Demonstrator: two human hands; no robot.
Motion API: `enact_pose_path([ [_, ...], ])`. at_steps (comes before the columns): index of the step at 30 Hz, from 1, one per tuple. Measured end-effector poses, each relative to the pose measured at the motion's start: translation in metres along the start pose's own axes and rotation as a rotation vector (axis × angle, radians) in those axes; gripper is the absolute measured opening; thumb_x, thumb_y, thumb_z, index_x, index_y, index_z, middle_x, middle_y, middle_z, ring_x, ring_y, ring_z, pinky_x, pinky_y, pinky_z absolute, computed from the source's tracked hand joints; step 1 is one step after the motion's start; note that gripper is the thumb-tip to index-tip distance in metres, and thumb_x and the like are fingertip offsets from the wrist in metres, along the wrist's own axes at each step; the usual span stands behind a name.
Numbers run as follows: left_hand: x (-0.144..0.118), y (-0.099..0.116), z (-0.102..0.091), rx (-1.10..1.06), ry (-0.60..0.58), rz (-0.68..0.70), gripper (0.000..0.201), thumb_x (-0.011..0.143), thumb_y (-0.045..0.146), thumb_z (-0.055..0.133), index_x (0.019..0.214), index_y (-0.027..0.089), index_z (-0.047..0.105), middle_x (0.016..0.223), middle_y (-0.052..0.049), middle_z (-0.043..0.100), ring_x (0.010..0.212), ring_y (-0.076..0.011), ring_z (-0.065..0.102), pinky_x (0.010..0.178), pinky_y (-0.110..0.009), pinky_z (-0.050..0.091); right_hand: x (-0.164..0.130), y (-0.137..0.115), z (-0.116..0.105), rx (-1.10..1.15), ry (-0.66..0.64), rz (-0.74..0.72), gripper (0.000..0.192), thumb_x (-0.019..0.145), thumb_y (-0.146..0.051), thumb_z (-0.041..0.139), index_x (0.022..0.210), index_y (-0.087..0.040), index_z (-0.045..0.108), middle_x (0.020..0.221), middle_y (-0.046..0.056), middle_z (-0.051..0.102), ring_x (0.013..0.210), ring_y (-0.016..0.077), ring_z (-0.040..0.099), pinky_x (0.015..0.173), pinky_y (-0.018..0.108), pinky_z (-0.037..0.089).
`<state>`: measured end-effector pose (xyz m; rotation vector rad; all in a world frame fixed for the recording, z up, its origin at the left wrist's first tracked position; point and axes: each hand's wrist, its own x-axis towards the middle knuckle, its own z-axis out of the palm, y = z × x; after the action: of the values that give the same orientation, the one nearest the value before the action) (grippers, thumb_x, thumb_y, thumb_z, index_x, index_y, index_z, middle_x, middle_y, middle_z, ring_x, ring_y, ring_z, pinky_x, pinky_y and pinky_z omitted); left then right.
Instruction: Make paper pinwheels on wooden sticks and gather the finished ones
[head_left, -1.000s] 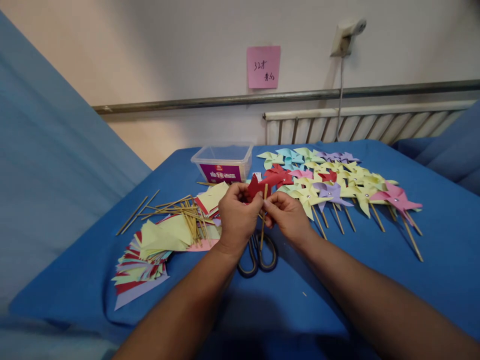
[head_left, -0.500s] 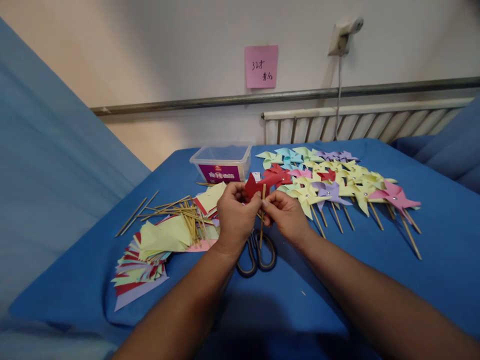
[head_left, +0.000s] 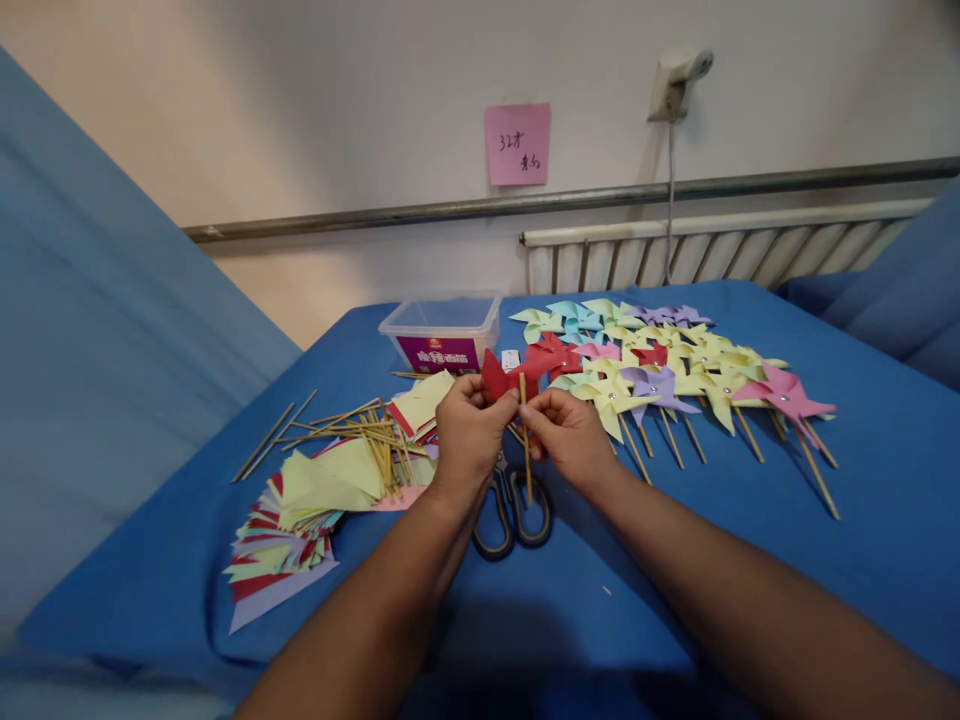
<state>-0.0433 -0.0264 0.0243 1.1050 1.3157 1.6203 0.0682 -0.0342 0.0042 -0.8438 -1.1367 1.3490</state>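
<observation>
**Red pinwheel and stick held over the blue table**

Blue cloth [head_left: 750, 560] covers the table we work at, and our two forearms reach across its near edge. Just beyond them lie the scissors [head_left: 514, 510], handles toward us, partly hidden under our wrists. Above the scissors our left hand [head_left: 466, 440] is closed, thumb and fingers pinching a red paper pinwheel [head_left: 496, 379] that stands up from the fingertips. Our right hand [head_left: 571, 438] is closed too, pinching a thin wooden stick [head_left: 526, 440] that stands nearly upright between both hands, its top touching the red paper. To our left a fanned stack of coloured paper squares [head_left: 300, 510] lies with loose wooden sticks [head_left: 352, 420] strewn over it. To our right, finished pinwheels [head_left: 667, 370] on sticks lie in overlapping rows. Farther back sits a clear plastic box [head_left: 442, 330], and on the wall behind hangs a pink note [head_left: 517, 143].
</observation>
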Motion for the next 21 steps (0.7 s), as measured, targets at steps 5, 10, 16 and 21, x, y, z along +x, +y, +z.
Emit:
enact_pose_path([
  [5,0.0025,-0.0034,-0.001,-0.044,-0.012,-0.044,0.033,0.053,0.025,0.078,0.08,0.014,0.062,0.075,-0.004,0.071,0.063,-0.0149,0.066,0.062,-0.026,0.051,0.0007,0.0016,-0.0002,0.007,0.007,-0.003,0.033,0.069,-0.047,0.073,0.066,-0.02,0.054,0.047,-0.008,0.05,0.036,0.0062,0.041,0.035,0.019,0.029],
  [10,0.0034,-0.0037,-0.0009,-0.074,0.002,-0.067,0.036,0.052,0.025,0.079,0.081,0.014,0.062,0.076,-0.005,0.072,0.065,-0.0159,0.067,0.064,-0.027,0.052,-0.0005,0.0011,0.0001,0.025,0.008,-0.007,0.033,0.069,-0.046,0.075,0.067,-0.02,0.054,0.047,-0.008,0.048,0.037,0.0057,0.038,0.036,0.019,0.028],
  [16,0.0027,-0.0041,-0.0008,-0.06,0.013,-0.035,0.036,0.053,0.027,0.08,0.081,0.014,0.061,0.076,-0.004,0.071,0.066,-0.0156,0.066,0.065,-0.027,0.052,-0.0008,0.0014,-0.0006,0.071,0.014,-0.011,0.033,0.069,-0.046,0.076,0.071,-0.02,0.056,0.049,-0.008,0.049,0.038,0.005,0.037,0.037,0.019,0.028],
  [21,-0.0011,-0.0011,0.0005,-0.031,0.028,0.011,0.033,0.054,0.025,0.08,0.078,0.015,0.06,0.073,-0.002,0.07,0.064,-0.0141,0.064,0.062,-0.025,0.05,-0.0008,0.0027,-0.0014,0.086,0.001,0.012,0.034,0.068,-0.046,0.077,0.07,-0.019,0.057,0.045,-0.009,0.046,0.038,0.0052,0.037,0.037,0.019,0.026],
])
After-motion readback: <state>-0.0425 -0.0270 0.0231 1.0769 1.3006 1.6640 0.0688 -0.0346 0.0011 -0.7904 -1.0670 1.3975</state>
